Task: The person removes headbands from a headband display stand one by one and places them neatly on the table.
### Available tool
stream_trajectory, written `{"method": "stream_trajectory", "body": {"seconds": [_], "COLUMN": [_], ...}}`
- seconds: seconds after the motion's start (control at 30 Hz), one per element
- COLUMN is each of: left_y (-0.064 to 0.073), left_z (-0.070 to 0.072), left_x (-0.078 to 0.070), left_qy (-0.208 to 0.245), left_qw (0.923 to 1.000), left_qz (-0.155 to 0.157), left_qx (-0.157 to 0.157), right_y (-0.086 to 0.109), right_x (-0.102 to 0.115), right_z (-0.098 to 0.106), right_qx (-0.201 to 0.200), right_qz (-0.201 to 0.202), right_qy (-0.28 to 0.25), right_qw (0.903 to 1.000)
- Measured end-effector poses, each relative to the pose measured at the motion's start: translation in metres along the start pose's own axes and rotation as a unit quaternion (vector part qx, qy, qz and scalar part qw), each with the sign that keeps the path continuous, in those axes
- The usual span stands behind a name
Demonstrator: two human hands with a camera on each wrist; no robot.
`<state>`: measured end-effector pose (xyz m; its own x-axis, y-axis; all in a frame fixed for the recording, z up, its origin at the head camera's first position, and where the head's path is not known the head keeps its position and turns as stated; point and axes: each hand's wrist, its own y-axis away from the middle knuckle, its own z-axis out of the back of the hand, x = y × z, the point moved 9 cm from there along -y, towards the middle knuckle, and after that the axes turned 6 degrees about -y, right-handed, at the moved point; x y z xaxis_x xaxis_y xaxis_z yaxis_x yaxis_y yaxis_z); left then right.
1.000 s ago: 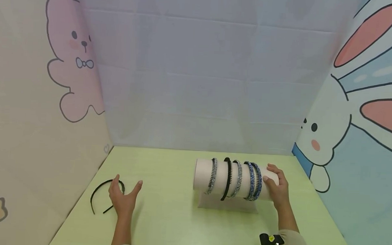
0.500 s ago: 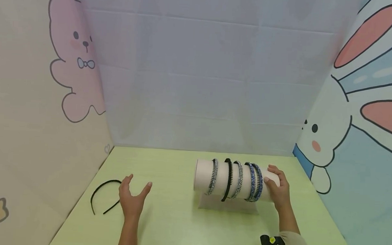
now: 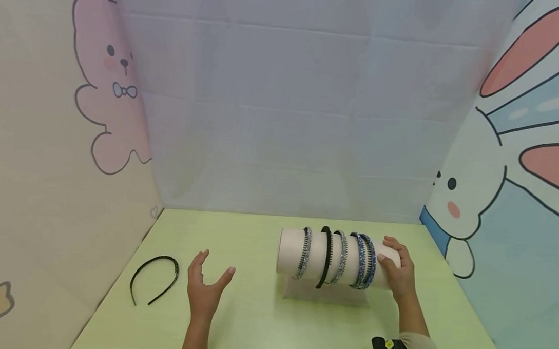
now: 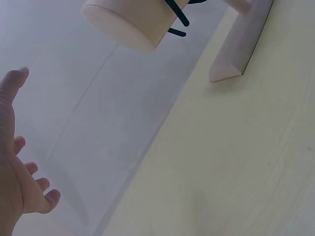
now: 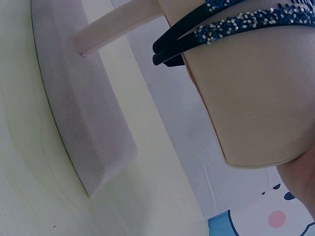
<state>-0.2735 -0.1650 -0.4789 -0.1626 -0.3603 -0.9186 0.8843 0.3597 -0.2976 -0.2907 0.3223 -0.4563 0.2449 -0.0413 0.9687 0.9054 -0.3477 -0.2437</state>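
A white padded headband display stand [image 3: 289, 252] stands right of the middle of the table, a horizontal roll on a low base [image 5: 81, 108]. Several headbands hang round it: a silver glittery one [image 3: 306, 252], a black one [image 3: 327, 256], another silver one [image 3: 342, 256] and blue glittery ones [image 3: 371, 262] nearest the right end. My right hand [image 3: 401, 276] grips that end, thumb in front and fingers over the top. My left hand [image 3: 203, 292] hovers over the table with thumb and fingers spread, holding nothing. A thin black headband [image 3: 167, 257] lies to its left.
The pale green table [image 3: 251, 322] meets a plain whitish back sheet [image 3: 281, 118]. Side panels with cartoon rabbits [image 3: 472, 202] close in the left and right. A black wrist device [image 3: 388, 346] sits by the right sleeve.
My left hand has moved right, away from the black headband on the table, which now shows fully. My right hand keeps its grip on the stand.
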Motion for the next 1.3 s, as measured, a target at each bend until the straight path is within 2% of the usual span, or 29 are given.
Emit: {"method": "stream_trajectory", "body": {"seconds": [0.17,0.33,0.4,0.47,0.6,0.63,0.87,1.0,1.3], "left_y": [0.009,0.016,0.018,0.021,0.025,0.026,0.023,0.022,0.015], "left_z": [-0.017,-0.034,-0.04,-0.044,-0.05,-0.053,-0.081,-0.09,-0.108], "left_x": [-0.009,-0.021,-0.029,-0.044,-0.068,-0.07,-0.057,-0.064,-0.083], "left_qy": [0.022,0.036,0.047,0.058,0.067,0.066,0.065,0.068,0.039], "left_qw": [0.9994,0.997,0.9954,0.9937,0.9902,0.9894,0.9828,0.9781,0.9684], "left_qz": [-0.005,-0.009,-0.014,-0.024,-0.056,-0.061,-0.094,-0.119,-0.164], "left_qx": [0.025,0.067,0.082,0.093,0.109,0.114,0.145,0.157,0.184], "right_y": [0.0,0.0,0.0,0.0,0.001,0.001,0.001,0.0,0.001], "right_x": [0.001,0.001,0.002,0.003,0.004,0.004,0.002,0.003,0.005], "right_z": [0.0,0.0,0.0,0.0,-0.001,-0.001,0.0,0.0,-0.001], "right_qx": [-0.001,0.003,0.003,0.003,0.004,0.004,0.0,-0.001,-0.001], "right_qz": [0.003,0.007,0.01,0.013,0.015,0.013,0.004,0.007,0.007], "right_qy": [-0.003,-0.014,-0.017,-0.02,-0.022,-0.021,-0.01,-0.011,-0.001], "right_qw": [1.0,0.9999,0.9998,0.9997,0.9996,0.9997,0.9999,0.9999,1.0]}}
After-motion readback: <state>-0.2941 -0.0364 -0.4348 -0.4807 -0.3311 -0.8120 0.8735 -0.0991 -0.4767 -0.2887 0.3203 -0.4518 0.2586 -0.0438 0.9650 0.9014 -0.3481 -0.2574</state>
